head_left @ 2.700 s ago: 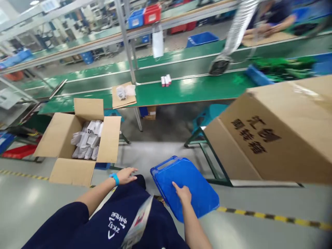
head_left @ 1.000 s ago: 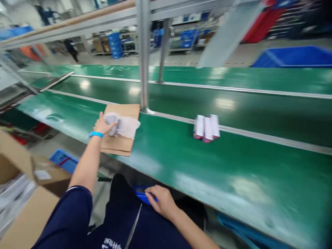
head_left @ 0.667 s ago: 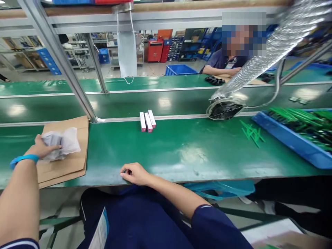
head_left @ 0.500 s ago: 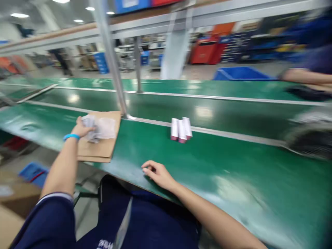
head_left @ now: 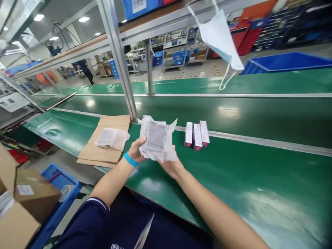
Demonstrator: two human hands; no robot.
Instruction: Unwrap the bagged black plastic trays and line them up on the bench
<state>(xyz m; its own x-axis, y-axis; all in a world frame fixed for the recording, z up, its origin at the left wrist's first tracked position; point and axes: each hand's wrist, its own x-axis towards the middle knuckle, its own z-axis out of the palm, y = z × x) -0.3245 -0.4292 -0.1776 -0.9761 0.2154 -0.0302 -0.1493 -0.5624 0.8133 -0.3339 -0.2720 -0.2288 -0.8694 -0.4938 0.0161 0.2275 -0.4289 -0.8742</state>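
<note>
In front of me, above the green bench top, I hold a translucent white plastic bag [head_left: 156, 137] with a printed sheet or flat item inside. My left hand [head_left: 137, 149], with a blue wristband, is closed on its left edge, thumb on top. From the lower right, my right hand [head_left: 172, 166] grips the same bag; its fingers are mostly hidden beneath. A similar bag [head_left: 110, 137] lies on flat brown cardboard [head_left: 100, 157] to the left. Just right of my hands, three narrow white-and-magenta boxes [head_left: 197, 136] stand side by side on the bench.
A metal post [head_left: 123, 65] rises behind the cardboard, carrying a shelf rail. A face mask [head_left: 220, 38] hangs from that rail. A blue bin [head_left: 287, 62] sits at the far right. Open cartons [head_left: 36, 193] and a blue tray [head_left: 71, 192] with a tape roll are at lower left.
My left hand has lifted a bag off the cardboard and brought it right, before me. My right hand has risen from the bench edge and taken hold of it too. My view has shifted left.
</note>
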